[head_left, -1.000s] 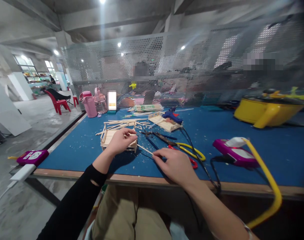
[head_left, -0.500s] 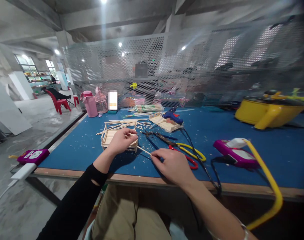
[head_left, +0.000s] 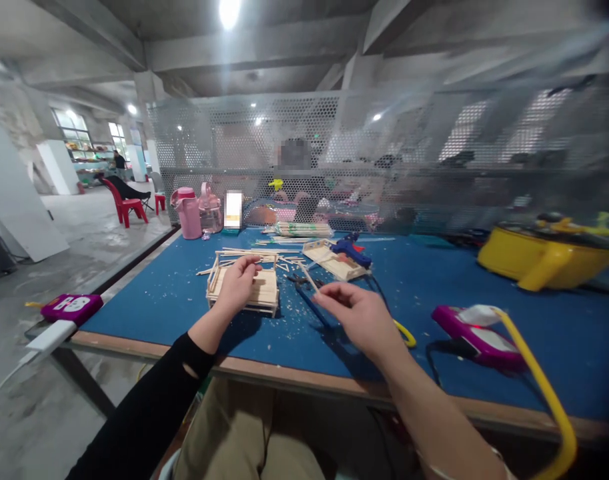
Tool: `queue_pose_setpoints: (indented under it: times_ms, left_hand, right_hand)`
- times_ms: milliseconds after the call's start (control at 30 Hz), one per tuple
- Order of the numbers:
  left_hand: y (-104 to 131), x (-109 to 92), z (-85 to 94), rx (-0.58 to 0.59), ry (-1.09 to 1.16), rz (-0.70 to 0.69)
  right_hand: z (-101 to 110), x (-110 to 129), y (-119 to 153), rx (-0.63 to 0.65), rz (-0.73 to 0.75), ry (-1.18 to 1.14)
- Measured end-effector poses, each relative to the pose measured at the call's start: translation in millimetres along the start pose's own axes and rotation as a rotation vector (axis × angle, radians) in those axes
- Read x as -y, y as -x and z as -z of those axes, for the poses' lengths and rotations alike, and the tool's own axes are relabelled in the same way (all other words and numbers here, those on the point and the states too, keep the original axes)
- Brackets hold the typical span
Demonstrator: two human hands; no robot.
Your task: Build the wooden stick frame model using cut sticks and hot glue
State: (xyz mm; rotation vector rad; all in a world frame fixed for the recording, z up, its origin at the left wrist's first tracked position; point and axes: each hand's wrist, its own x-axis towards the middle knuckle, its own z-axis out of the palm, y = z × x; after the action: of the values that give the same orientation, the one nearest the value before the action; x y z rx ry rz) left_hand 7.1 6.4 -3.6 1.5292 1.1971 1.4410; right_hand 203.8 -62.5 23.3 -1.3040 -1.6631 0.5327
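Observation:
A small wooden stick frame (head_left: 264,291) stands on the blue table top, left of centre. My left hand (head_left: 238,285) is over its left and middle part with curled fingers; whether they grip anything is hidden. Right of the frame, my right hand (head_left: 357,313) pinches a thin wooden stick (head_left: 309,277) between thumb and fingertips, its free end pointing up and left. Pliers with blue handles (head_left: 311,303) lie beneath and beside that stick. Behind the frame are loose sticks (head_left: 289,259), and a second wooden piece (head_left: 334,261) lies next to a blue glue gun (head_left: 351,248).
Pink bottles (head_left: 188,213) and a lit phone (head_left: 233,210) stand at the back left. Bundled sticks (head_left: 304,230) lie near the mesh screen (head_left: 244,147). To the right are a purple power strip (head_left: 484,340), a yellow cable (head_left: 539,380) and a yellow pot (head_left: 549,257).
My right hand has lifted the stick away from the frame and tilted it upward. My left hand has shifted left, uncovering more of the frame's right side. The view has tilted slightly.

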Motion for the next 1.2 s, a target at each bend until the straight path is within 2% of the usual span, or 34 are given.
queue_pose_setpoints:
  times_ms: [67,167,267,400,567,733,1200]
  left_hand:
    - [-1.2,0.3,0.0,-0.033,-0.001,-0.011]
    - [2.2,-1.5,1.0,-0.05,-0.029,-0.059]
    - [11.2,-2.5,3.1,-0.067,-0.068,-0.128]
    - [23.0,1.0,4.4,-0.081,-0.216,-0.277]
    - [29.4,5.5,1.9,-0.016,-0.333,-0.414]
    - [31.9,5.1,0.9,0.006,-0.358,-0.448]
    - [33.2,0.8,3.2,0.055,-0.41,-0.522]
  right_hand:
    - [-3.1,8.6,-25.4,0.037,-0.047,-0.159]
    - [-13.4,17.7,-61.1,0.186,-0.249,-0.47]
    - [-24.5,16.6,-77.5,0.336,-0.388,-0.61]
    - [-35.5,2.7,-72.3,0.412,-0.439,-0.589]
    - [-42.2,-8.0,-65.8,0.49,-0.443,-0.584]
    - [-44.7,-9.2,-68.5,0.538,-0.435,-0.569]
    - [-53.5,-11.9,-71.2,0.518,-0.421,-0.535]
